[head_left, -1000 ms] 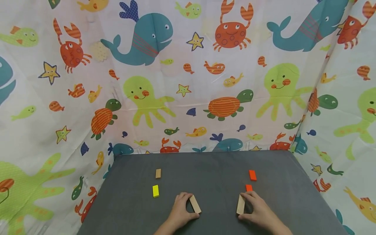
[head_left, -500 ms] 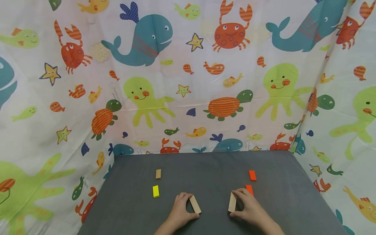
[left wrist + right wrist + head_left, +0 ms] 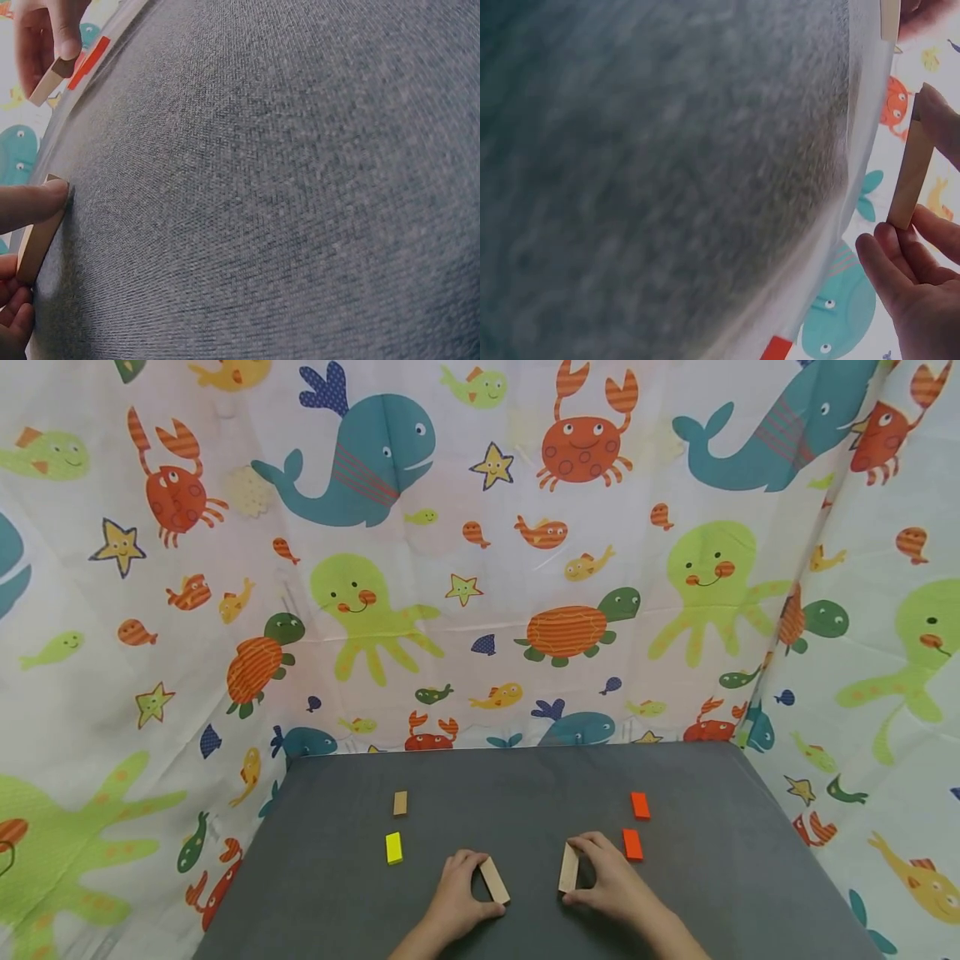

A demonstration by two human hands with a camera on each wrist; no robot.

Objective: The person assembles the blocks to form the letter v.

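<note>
L hand (image 3: 459,893) up front: narrow grip, pinching a plain wooden block (image 3: 494,881) end to end, thumb near, fingers far. It's low over the surface (image 3: 517,802); contact, can't tell. Long axis near-to-far, far end angled L. R hand (image 3: 611,877), just across the gap, same pinch on a 2nd wooden block (image 3: 568,867), apparently lifted; its far end leans slightly R. So the pair make a V, approx., wider at the back.

Risk, I'd say: if they meet at those angles, near corners knock 1st and a block twists loose, since end-only pinches resist rotation poorly. Further back, yellow block (image 3: 393,848) L, red block (image 3: 632,845) R; a wide R swing might clip the latter. Beyond: tan block (image 3: 401,803) L, 2nd red block (image 3: 640,806) R, then sea-creature curtain (image 3: 450,635).
</note>
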